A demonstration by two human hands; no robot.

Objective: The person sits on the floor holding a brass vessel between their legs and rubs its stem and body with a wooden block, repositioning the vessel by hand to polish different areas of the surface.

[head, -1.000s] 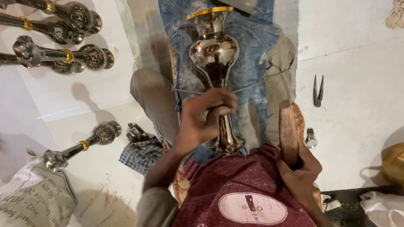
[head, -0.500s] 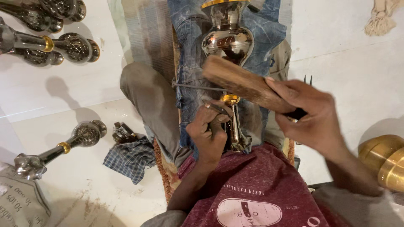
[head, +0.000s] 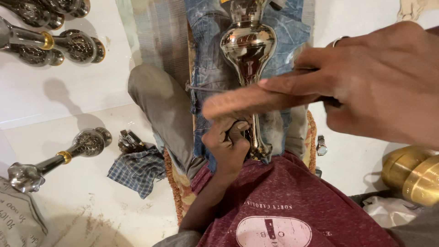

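The shiny, bulb-shaped metal vase [head: 248, 50] lies gripped at its stem by the left hand [head: 227, 145], while the right hand [head: 366, 82] clasps a wooden mallet [head: 247, 101].

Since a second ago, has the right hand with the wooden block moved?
Yes. The right hand came up from beside the lap and now holds the wooden block across the shiny metal vase.

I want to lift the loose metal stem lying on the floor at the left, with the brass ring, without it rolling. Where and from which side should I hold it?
Grip the dark metal stem with a brass ring on its slim straight shaft, beside the ring. Come from above, fingers across the shaft: it lies flat and slanted, both ends swell into knobs, and the checked blue cloth lies close to its rounder end.
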